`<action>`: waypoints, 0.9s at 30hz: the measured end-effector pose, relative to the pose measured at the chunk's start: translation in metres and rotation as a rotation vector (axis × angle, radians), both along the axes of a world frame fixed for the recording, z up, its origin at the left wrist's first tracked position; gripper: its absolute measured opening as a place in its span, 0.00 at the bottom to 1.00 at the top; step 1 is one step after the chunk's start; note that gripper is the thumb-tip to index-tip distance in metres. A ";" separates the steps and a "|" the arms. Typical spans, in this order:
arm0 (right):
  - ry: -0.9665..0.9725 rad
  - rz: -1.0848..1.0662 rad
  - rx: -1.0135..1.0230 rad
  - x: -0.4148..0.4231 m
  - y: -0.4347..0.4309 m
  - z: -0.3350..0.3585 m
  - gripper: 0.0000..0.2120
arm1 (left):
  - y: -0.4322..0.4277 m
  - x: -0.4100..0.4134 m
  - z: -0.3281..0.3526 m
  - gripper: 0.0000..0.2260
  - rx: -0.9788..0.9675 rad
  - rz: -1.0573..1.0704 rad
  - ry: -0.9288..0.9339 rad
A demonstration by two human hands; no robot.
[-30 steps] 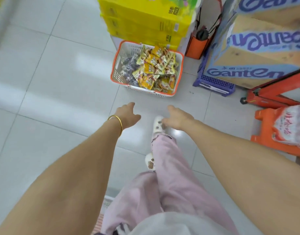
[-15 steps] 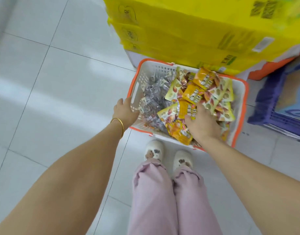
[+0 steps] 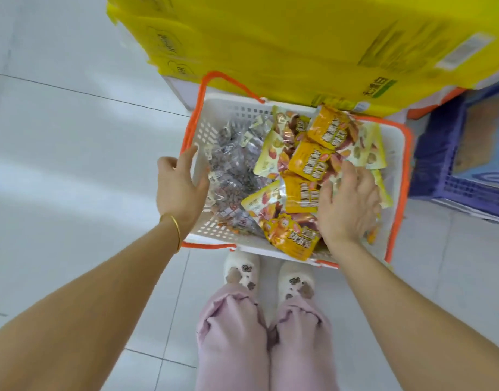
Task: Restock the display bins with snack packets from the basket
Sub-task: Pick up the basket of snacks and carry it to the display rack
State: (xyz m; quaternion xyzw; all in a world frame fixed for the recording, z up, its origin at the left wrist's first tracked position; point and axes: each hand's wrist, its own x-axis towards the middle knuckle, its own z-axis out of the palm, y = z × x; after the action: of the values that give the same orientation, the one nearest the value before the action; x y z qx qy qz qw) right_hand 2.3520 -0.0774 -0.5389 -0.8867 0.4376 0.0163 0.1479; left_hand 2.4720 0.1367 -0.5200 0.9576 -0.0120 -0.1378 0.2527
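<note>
2 spread hands: left hand (image 3: 180, 190) at basket (image 3: 211, 131) rim, right hand (image 3: 347, 206) atop snack packets (image 3: 310, 162).

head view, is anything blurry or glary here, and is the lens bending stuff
Head view: the yellow cartons at the top are soft and smeared, their print hard to read. Head view: the snack packets in the basket look sharper. Head view: pale glare bands streak the floor tiles at left. Head view: the wide-angle lens swells the forearms toward the lower corners.
</note>
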 end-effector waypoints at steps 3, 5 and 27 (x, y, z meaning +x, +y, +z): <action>0.102 -0.240 0.088 -0.014 -0.035 -0.004 0.22 | -0.035 -0.010 0.018 0.21 -0.040 -0.073 -0.036; 0.169 -0.386 0.219 -0.024 -0.057 -0.012 0.22 | -0.054 -0.010 0.022 0.22 -0.058 -0.110 -0.042; -0.355 -0.225 0.846 0.010 -0.021 0.046 0.22 | -0.118 -0.010 0.040 0.26 -0.203 -0.033 0.429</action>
State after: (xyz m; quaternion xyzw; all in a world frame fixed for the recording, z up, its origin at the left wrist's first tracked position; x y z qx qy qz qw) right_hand 2.3620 -0.0989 -0.4931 -0.6849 0.4539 0.0253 0.5694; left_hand 2.4619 0.0185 -0.4796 0.8759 0.0123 -0.3402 0.3419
